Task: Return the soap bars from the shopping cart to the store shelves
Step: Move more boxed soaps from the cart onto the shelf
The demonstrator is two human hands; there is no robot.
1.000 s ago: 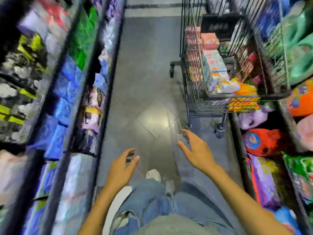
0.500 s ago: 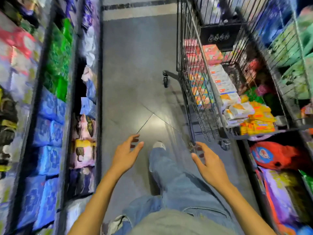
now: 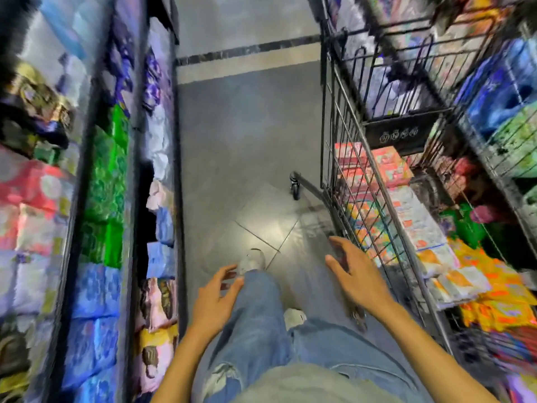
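Head view: fetch step at shopping cart [image 3: 328, 112].
Hands: left hand [image 3: 213, 301], right hand [image 3: 356, 277] spread, empty.
Next: grab soap bars [image 3: 406, 205], probably those boxes.

Labels on soap bars [image 3: 418, 225] and left-shelf packs [image 3: 35, 187] illegible through motion blur.

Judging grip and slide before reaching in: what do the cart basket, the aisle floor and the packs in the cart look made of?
Cart basket: dark metal wire, probably painted or coated, shown by its thin grid bars.
Aisle floor: grey polished tile or stone, with joint lines and a glossy reflection.
Packs in the cart: printed card or film wrap; blur leaves it open.
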